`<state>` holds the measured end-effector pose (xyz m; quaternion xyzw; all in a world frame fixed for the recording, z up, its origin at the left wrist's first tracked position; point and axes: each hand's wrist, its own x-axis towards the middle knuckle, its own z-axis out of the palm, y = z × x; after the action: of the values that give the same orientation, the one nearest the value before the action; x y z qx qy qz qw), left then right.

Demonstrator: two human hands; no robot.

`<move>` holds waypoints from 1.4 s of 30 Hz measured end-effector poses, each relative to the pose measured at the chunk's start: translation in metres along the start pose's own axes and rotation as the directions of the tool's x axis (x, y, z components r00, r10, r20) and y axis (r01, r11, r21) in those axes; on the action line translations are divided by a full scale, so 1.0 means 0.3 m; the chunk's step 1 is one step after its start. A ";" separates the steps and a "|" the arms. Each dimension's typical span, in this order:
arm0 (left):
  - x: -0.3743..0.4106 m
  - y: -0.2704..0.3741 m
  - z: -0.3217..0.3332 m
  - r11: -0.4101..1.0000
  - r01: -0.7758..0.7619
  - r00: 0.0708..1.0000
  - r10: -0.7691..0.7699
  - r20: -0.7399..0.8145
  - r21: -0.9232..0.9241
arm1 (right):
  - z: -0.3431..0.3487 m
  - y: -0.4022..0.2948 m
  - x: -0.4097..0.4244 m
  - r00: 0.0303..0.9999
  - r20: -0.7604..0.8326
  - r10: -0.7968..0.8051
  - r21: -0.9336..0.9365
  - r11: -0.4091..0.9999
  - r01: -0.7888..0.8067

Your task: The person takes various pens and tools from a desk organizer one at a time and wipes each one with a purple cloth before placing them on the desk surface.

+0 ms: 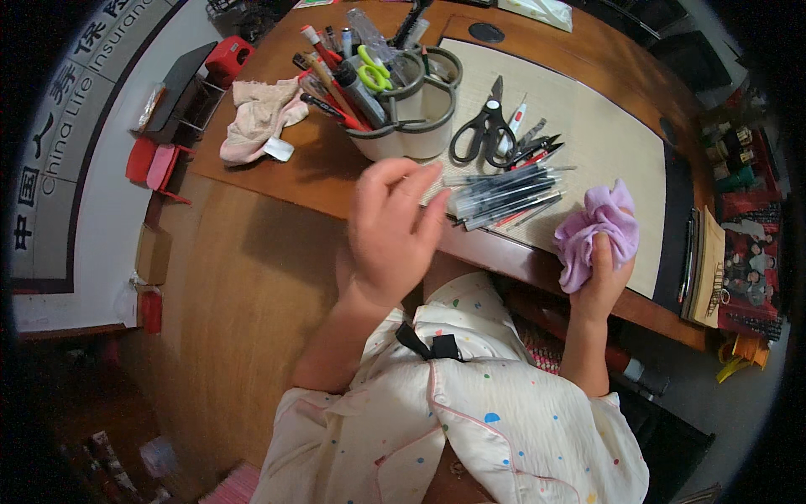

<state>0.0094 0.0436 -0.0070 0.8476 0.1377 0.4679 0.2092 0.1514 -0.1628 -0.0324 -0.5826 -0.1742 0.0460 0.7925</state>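
Note:
My left hand [393, 230] is raised over the desk's front edge, fingers curled and apart, with nothing seen in it. Just right of its fingertips lies a pile of pens and refills [507, 195] on a beige desk mat [611, 157]. In my right hand [601, 277] is a crumpled purple cloth [598, 233], held over the mat's front right part. Black-handled scissors [485, 129] and a white utility knife [513, 126] lie behind the pile. A multi-compartment pen holder [425, 135] stands beyond my left hand, full of pens, markers and green scissors [373, 70] on its left side.
A crumpled pinkish cloth [261, 120] lies at the desk's left end. Notebooks [705, 271] and a photo-covered item [752, 258] are at the far right. Small red chairs [154, 165] stand on the floor to the left. A round cable grommet [486, 32] is set in the desktop.

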 end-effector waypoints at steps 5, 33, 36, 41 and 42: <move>0.079 -0.066 -0.052 0.994 0.110 0.978 -0.111 -0.175 -0.016 | -0.014 0.017 0.004 1.000 0.010 -0.007 -0.021 1.000 0.007; -0.073 0.138 -0.006 0.242 0.633 0.759 -0.383 0.527 -0.736 | 0.179 -0.028 -0.096 0.817 0.493 0.299 0.209 0.871 -0.444; -0.103 0.146 0.021 0.351 0.627 0.774 -0.383 0.504 -0.695 | 0.190 -0.016 -0.095 0.849 0.518 0.104 0.147 0.967 -0.209; -0.117 0.118 0.020 0.470 0.615 0.788 -0.335 0.517 -0.633 | 0.161 -0.015 -0.080 0.879 0.448 0.163 0.162 0.952 -0.259; -0.120 0.113 0.015 0.473 0.635 0.771 -0.340 0.538 -0.611 | 0.166 -0.035 -0.072 0.905 0.374 0.202 0.157 0.948 -0.277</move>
<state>-0.0045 -0.0024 -0.0192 0.6652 0.1270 0.2433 0.6945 0.1134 -0.1270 -0.0143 -0.4962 -0.2348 0.2652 0.7926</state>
